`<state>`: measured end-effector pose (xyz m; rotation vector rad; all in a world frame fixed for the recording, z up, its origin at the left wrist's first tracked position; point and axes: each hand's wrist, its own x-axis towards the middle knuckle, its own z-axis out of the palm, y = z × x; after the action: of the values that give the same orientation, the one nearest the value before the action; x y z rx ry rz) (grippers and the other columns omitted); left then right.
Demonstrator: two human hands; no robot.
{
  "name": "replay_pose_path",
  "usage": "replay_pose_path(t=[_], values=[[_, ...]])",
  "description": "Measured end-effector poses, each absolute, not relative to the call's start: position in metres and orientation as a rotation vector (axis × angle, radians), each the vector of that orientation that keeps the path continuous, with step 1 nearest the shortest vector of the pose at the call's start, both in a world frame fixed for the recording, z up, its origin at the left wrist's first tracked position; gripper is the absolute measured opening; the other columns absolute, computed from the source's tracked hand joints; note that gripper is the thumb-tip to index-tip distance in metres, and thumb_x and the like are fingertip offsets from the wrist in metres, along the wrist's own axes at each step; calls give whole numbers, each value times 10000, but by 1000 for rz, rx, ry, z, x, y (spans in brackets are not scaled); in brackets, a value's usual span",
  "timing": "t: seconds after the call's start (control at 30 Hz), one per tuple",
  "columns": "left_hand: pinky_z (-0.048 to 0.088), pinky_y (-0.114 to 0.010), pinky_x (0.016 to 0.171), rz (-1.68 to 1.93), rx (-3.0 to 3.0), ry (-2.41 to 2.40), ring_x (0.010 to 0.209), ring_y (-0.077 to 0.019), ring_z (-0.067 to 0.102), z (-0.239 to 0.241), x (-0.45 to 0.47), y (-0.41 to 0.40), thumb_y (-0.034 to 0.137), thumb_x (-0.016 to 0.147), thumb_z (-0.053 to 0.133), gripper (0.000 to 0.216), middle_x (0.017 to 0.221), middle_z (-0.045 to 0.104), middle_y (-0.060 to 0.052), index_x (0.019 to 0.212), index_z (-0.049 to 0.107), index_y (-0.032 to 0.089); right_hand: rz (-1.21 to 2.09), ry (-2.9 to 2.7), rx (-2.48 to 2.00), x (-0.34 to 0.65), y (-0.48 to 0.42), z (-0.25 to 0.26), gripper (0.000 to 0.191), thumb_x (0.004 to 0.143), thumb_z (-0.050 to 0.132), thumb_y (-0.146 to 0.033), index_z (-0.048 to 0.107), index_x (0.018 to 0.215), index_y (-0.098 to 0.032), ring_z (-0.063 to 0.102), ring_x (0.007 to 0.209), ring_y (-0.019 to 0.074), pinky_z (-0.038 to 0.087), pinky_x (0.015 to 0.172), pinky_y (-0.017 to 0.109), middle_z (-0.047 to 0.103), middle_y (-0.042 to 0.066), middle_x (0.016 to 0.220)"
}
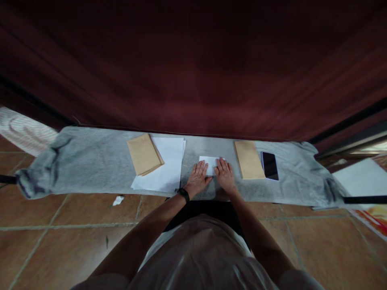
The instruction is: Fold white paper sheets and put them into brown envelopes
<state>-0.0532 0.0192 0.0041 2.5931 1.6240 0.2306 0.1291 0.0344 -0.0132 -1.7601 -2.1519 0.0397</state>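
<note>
A small folded white paper (209, 162) lies in the middle of a narrow surface draped in grey cloth (90, 161). My left hand (198, 176) rests flat on the paper's near left corner, fingers stretched out; a black band sits on that wrist. My right hand (224, 173) lies flat on the paper's right side, fingers spread. Both hands press on the sheet and grip nothing. To the left, a stack of brown envelopes (144, 154) lies on loose white sheets (167, 167). To the right are another brown envelope (249, 159) and a dark phone (269, 165).
A dark red curtain (193, 68) hangs right behind the surface. The floor (60, 237) is brown tile, with a white paper scrap (118, 199) near the surface's front edge. Striped fabric (24, 129) shows at far left, and a white board (361, 177) at far right.
</note>
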Motion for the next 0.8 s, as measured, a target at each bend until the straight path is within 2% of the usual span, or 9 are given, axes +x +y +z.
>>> replay_pose_path(t=[0.33, 0.57, 0.8], values=[[171, -544, 1249, 269, 2609, 1623, 1531, -328, 232, 8, -52, 21, 478, 1004, 399, 705, 1620, 296, -225, 1550, 316, 40, -18, -2113, -1779, 142, 32, -17, 549, 1070, 322, -375, 376, 1547, -110, 348, 1475, 295, 256, 1192, 500, 414, 162, 1577], [171, -463, 1271, 357, 2612, 1505, 1534, -238, 243, 6, -25, 36, 343, 1045, 282, 579, 1623, 342, -141, 1557, 331, 78, 10, -2088, -1774, 140, 33, -19, 545, 1063, 324, -351, 372, 1550, -113, 346, 1476, 292, 229, 1203, 513, 407, 156, 1582], [158, -469, 1271, 351, 2610, 1505, 1552, -236, 170, -2, -12, 51, 390, 1058, 268, 586, 1650, 274, -132, 1557, 341, 93, 3, -2111, -1816, 140, 33, -17, 531, 1039, 347, -276, 389, 1543, -112, 348, 1475, 292, 216, 1210, 489, 377, 131, 1602]])
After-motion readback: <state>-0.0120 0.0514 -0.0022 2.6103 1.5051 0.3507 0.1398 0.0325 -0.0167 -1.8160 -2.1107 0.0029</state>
